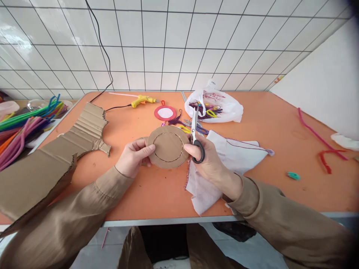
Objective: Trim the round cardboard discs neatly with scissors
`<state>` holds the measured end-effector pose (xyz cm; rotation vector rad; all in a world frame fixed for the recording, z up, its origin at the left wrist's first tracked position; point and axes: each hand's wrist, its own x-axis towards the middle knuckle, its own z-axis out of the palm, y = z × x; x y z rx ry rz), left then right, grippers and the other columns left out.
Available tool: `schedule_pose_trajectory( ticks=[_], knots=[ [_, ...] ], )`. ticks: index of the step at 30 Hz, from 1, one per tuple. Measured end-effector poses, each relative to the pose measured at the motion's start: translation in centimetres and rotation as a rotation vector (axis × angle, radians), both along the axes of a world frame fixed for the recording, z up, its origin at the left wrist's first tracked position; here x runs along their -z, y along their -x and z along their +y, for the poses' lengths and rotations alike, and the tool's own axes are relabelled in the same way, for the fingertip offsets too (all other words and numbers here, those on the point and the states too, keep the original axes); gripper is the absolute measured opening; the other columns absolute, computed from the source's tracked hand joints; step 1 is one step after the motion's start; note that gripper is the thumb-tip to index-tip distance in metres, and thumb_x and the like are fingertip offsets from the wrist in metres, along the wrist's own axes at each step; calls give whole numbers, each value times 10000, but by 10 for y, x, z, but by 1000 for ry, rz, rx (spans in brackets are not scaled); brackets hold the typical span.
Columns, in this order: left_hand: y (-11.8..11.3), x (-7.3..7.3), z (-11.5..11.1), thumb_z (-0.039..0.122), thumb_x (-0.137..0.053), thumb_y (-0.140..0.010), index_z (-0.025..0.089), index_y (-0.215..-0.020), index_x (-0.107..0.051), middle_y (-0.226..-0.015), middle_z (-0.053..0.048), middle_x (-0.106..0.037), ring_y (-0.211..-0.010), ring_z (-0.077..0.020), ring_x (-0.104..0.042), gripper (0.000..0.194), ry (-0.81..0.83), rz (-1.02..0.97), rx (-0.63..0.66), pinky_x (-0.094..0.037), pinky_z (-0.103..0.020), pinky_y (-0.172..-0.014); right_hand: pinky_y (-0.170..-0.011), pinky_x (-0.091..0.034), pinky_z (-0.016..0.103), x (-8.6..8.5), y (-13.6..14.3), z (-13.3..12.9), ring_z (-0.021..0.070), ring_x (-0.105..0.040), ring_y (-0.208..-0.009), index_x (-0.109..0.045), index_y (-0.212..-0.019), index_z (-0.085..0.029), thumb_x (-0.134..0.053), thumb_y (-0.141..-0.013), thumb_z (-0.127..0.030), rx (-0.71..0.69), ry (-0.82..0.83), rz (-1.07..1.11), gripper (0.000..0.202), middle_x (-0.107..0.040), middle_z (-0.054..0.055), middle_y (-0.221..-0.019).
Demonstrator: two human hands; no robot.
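Observation:
Between my hands is a round cardboard disc (pixel 168 145) with a smaller circle cut or scored inside its rim. My left hand (pixel 137 155) pinches the disc's left edge, thumb on top. On the right edge rests the thumb of my right hand (pixel 207 157), which also holds scissors (pixel 198 151) with black handles, blades pointing up and away. Whether the inner circle is fully cut through, I cannot tell. Beyond the disc lies a red ring with a white centre (pixel 165 113), near a dark purple tassel (pixel 175 119). White cloth (pixel 235 151) spreads beneath my right hand.
Torn cardboard (pixel 56 160) covers the table's left side, beside colourful pipe cleaners (pixel 25 130). A yellow glue gun (pixel 143 101) with a black cord lies at the back. A white plastic bag (pixel 232 108) holds threads. Red pipe cleaners (pixel 325 162) and a teal item (pixel 293 175) lie right.

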<state>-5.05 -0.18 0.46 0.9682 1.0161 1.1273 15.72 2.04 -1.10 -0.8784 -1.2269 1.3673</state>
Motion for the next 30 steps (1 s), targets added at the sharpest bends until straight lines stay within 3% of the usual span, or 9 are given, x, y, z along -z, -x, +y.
schedule_pose_trajectory(
  ticks=[8, 17, 22, 30],
  knots=[
    [-1, -4, 0, 491, -846, -610, 157, -553, -600, -470, 12, -571, -400, -80, -500, 419, -15, 15, -13, -415, -201, -403, -562, -346, 329, -4, -1, -6, 165, -383, -616, -549, -653, -256, -737, -713, -364, -37, -53, -51, 225, -463, -12, -681],
    [-2, -5, -1, 459, -889, -570, 168, -538, -621, -509, 40, -531, -462, -75, -452, 397, -120, 21, -84, -403, -201, -442, -649, -343, 330, -5, -1, -11, 163, -388, -669, -494, -671, -244, -676, -713, -261, -26, -148, -193, 188, -447, -25, -686],
    [1, -2, 0, 468, -902, -538, 152, -594, -649, -521, 36, -515, -450, -73, -446, 408, -10, -6, -49, -358, -190, -415, -631, -323, 318, -4, -3, -11, 149, -373, -660, -504, -686, -233, -638, -753, -242, -113, -136, -144, 149, -438, -27, -708],
    [3, 3, 0, 402, -902, -592, 149, -630, -669, -569, 33, -604, -484, -82, -551, 347, 52, -121, 5, -467, -184, -454, -634, -341, 321, -2, -3, -12, 160, -376, -665, -531, -690, -241, -710, -753, -323, -126, -85, -56, 207, -442, -25, -685]
  ],
)
